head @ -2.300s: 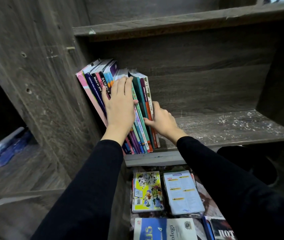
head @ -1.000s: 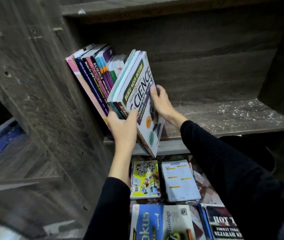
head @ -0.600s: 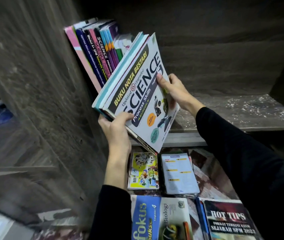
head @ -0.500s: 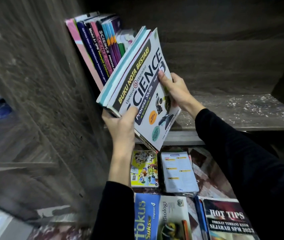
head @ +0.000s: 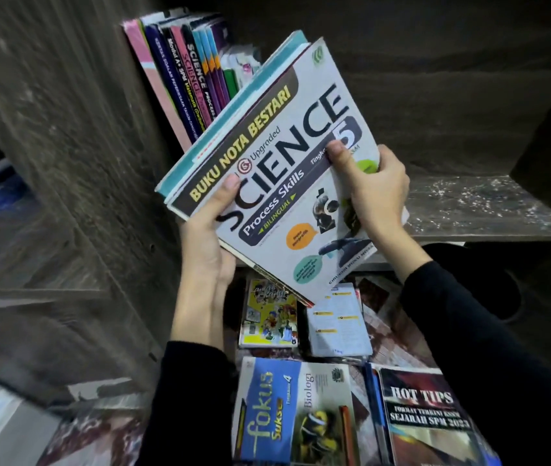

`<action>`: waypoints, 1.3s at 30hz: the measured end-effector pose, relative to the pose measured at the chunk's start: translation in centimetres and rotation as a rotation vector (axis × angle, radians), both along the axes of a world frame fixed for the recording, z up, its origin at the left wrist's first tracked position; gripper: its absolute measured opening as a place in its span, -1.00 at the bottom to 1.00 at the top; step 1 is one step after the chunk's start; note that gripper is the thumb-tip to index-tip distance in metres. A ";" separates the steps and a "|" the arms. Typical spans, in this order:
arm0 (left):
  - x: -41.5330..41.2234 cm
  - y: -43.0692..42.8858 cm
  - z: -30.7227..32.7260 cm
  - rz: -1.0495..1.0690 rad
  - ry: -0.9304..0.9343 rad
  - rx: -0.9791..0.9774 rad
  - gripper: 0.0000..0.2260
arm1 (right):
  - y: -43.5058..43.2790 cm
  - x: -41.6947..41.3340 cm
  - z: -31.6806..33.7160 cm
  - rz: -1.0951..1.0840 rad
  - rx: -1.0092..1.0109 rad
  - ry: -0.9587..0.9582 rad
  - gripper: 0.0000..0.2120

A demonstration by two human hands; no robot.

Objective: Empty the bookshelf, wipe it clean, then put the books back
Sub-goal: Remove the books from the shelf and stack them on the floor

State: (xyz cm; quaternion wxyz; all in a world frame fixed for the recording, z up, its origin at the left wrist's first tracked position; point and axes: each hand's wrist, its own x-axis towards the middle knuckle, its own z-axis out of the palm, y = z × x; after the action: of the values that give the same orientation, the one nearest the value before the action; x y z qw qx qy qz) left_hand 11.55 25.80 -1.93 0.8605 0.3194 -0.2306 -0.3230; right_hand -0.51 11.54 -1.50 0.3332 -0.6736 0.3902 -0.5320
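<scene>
Between our two hands, a small bundle of books point(head: 267, 156) hung tilted in front of the bookshelf point(head: 489, 210), clear of its board. Our left hand point(head: 206, 237) gripped the lower left edge, thumb pressed on the white Science cover. Our right hand point(head: 375, 193) clasped the right edge, thumb laid across the top of the cover. Behind that front book we saw a teal-edged one and perhaps one or two more; the count was hard to make out. Against the left wall of the shelf a row of books point(head: 186, 75) leaned, spines outward, just behind the lifted bundle. White specks dotted the bare shelf board on the right. Below lay more books flat: a yellow comic point(head: 269, 317), a white booklet point(head: 338, 321), a blue Fokus Biologi book point(head: 287, 408) and a dark Hot Tips book point(head: 428, 418).
</scene>
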 end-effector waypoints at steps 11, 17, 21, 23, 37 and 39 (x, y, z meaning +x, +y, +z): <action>-1.6 2.3 -13.0 -0.264 0.266 0.360 -0.50 | 4.5 -5.6 -11.5 -0.179 0.093 0.336 -0.27; -2.0 3.6 -21.9 -0.230 0.421 0.617 -0.48 | 4.5 -5.8 -19.1 -0.118 0.174 0.603 -0.29; -2.3 4.9 -26.7 -0.045 0.435 0.839 -0.51 | 3.9 -5.1 -22.8 -0.048 0.207 0.857 -0.23; -2.0 5.5 -28.7 -0.030 0.375 0.939 -0.45 | 3.7 -4.9 -24.8 -0.010 0.299 0.941 -0.24; 0.4 8.7 -37.7 -0.214 -0.065 1.535 -0.38 | 2.0 0.3 -32.5 0.419 0.360 1.371 -0.22; 0.2 9.7 -38.3 -0.218 -0.129 1.634 -0.43 | 1.9 1.1 -33.1 0.612 0.403 1.433 -0.28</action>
State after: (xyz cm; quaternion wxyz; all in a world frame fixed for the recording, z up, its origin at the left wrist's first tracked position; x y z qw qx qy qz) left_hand 11.74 35.49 -40.24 0.3060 0.8381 -0.0017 -0.4516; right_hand 0.61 13.46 -34.57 0.2481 -0.8551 0.3958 0.2251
